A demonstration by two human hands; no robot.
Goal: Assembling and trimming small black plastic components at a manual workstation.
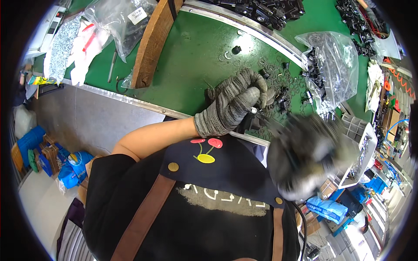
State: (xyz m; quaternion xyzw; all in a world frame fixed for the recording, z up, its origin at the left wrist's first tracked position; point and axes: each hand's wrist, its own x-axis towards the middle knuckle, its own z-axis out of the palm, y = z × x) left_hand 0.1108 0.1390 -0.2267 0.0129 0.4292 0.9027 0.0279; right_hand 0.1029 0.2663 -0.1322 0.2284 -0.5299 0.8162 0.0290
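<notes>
My left hand (230,104), in a grey striped knit glove, is closed just above the near edge of the green bench. Its thumb and fingers pinch a small dark part with a shiny silver bolt end (254,110); the rest of the part is mostly hidden. My right hand (311,150), also gloved, is smeared by motion to the right of it, near the bench edge. A dark thin shape blurs between the two hands, and I cannot make out its kind. Beyond them lie loose black rings (271,67) and small black fittings (282,98).
A clear bag of black parts (333,69) lies at the right, beside a grey bin (363,145) with metal pieces. A wooden board (152,43) stands at left, near another plastic bag (115,21). More black parts (265,11) heap behind the metal rail (244,19).
</notes>
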